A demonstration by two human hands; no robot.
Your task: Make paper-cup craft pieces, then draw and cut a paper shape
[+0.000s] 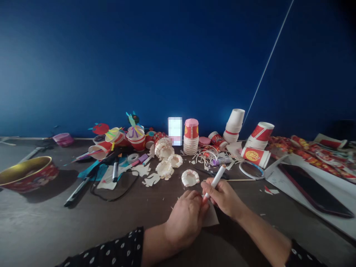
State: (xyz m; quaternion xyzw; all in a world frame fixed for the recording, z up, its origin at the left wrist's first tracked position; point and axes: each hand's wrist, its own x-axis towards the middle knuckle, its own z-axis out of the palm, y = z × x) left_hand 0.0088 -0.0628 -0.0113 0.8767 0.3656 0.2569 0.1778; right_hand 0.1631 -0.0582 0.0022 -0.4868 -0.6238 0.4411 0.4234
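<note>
Head view: The right hand (222, 196), its grip pinching a white marker (216, 181), slants the pen down beside the left hand (187, 215) at the near middle of a dark bench (111, 230). The left hand is pressed over a pale sheet (211, 218); whether its own grip pinches anything cannot be told. A white scalloped ring (190, 178) lies just beyond the hands, near a stack of paper cups (191, 137). A dark phone (315, 190) rests at right, a patterned bowl (29, 174) at far left.
</note>
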